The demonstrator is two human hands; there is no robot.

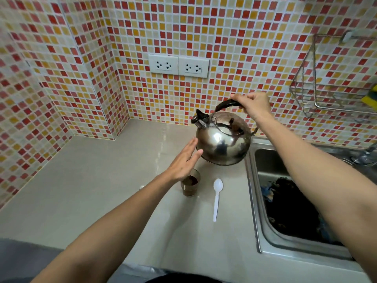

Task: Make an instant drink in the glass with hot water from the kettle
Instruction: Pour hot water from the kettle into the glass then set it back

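Observation:
A shiny steel kettle (222, 142) hangs above the countertop, tilted with its capped spout toward the upper left. My right hand (254, 105) grips its black handle from the right. My left hand (183, 160) is flat with fingers straight, its fingertips close to the kettle's left side; contact is unclear. Just below that hand stands a small clear glass (190, 185) with dark brown powder in it, partly covered by my wrist. A white plastic spoon (217, 198) lies on the counter to the right of the glass, bowl pointing away.
A steel sink (255, 201) with dark cloth in it sits at the right. A wire rack (326, 94) with a yellow sponge hangs on the tiled wall. Two double sockets (178, 65) are on the wall behind. The grey countertop (91, 180) extends left.

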